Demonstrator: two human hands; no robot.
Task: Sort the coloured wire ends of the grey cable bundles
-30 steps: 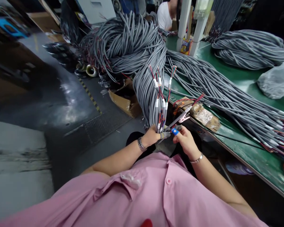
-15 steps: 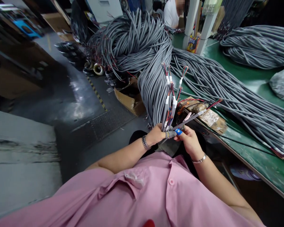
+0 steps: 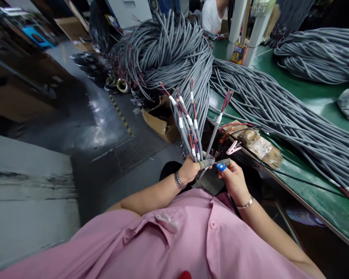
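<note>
My left hand (image 3: 191, 169) is closed around several grey cables (image 3: 198, 141), whose ends fan upward with white sleeves and coloured wires. One separate grey cable (image 3: 212, 135) leans to the right out of the same grip. Just right of it, my right hand (image 3: 234, 176) pinches at short thin coloured wires (image 3: 215, 154) close to the left thumb. Coverings wrap the fingertips of both hands, and a blue one (image 3: 221, 167) sits on a right-hand digit. Whether the right fingertips hold one wire or several is too small to tell.
A big heap of grey cables (image 3: 163, 50) rises ahead. More cables (image 3: 279, 104) lie along the green table (image 3: 317, 209) at right. A pink clip (image 3: 233, 147) and a taped block (image 3: 260, 145) are at its edge. A cardboard box (image 3: 159, 126) stands on the floor. Another person (image 3: 211, 17) is beyond.
The held cable ends have swung left and spread apart. The single cable that lay tilted to the right now stands steeper. My right hand has shifted slightly right and down.
</note>
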